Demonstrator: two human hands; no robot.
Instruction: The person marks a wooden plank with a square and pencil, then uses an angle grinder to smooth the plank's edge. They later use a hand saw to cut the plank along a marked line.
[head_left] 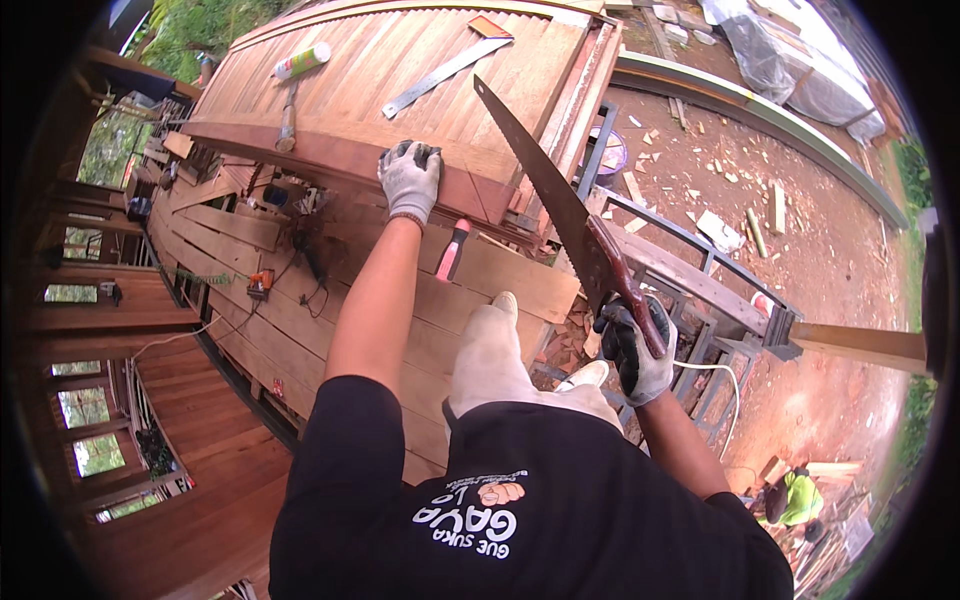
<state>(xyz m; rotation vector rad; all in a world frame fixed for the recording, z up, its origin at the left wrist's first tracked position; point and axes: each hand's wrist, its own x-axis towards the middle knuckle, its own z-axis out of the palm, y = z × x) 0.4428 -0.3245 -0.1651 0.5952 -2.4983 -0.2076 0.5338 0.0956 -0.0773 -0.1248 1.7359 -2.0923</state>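
Note:
My left hand (pixel 411 182), in a grey-white glove with dark fingertips, grips the reddish-brown wooden board (pixel 335 157) along the near edge of a slatted wooden panel (pixel 400 75). In my gloved right hand (pixel 640 352) is a handsaw (pixel 548 178), held by its brown handle. Its toothed blade slants up and left, with the tip over the panel's right part. A pencil-like dark line crosses the board right of my left hand. Below that hand lies a tool with a pink and black handle (pixel 453 250). A try square (pixel 445 78) rests on the panel.
A white and green tube (pixel 302 62) and a wooden-handled tool (pixel 287 125) lie on the panel. An orange power tool (pixel 261 284) sits on the plank floor (pixel 235 325). Metal framing (pixel 690 240) stands at right. Another person in yellow-green (pixel 800 497) is at lower right.

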